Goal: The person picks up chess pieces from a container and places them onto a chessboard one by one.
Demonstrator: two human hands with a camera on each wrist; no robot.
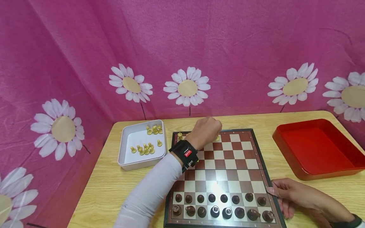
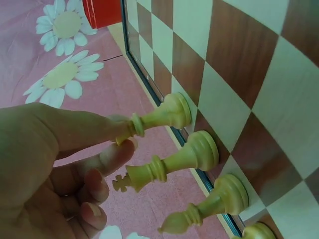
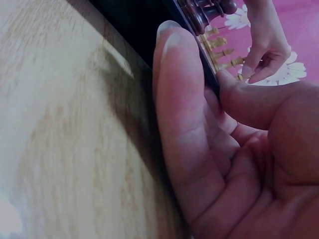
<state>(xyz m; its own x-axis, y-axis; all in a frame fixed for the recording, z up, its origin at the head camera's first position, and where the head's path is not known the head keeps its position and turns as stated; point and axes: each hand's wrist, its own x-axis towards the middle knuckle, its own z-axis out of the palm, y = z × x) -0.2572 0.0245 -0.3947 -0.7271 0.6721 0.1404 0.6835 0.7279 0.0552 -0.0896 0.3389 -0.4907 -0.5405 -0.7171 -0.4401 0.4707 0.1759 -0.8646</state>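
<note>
At the far edge of the chessboard [image 1: 209,164], my left hand [image 1: 204,131] pinches a cream queen [image 2: 169,110] by its top between thumb and index finger. The queen's base meets a back-row square, and its head is mostly covered by the fingers. Beside it stand a cream king [image 2: 167,167] and a cream bishop [image 2: 212,204]; a rook [image 1: 180,136] shows at the far left corner. My right hand [image 1: 291,193] holds the board's right edge near the front, thumb over the rim and fingers along its side.
Two rows of dark pieces [image 1: 223,198] stand along the near side. To the left, a white tray [image 1: 123,155] contains several cream pieces [image 1: 146,150]. A red tray [image 1: 316,145] sits to the right. Behind the wooden table [image 1: 108,190] hangs a pink flowered cloth [image 1: 242,47].
</note>
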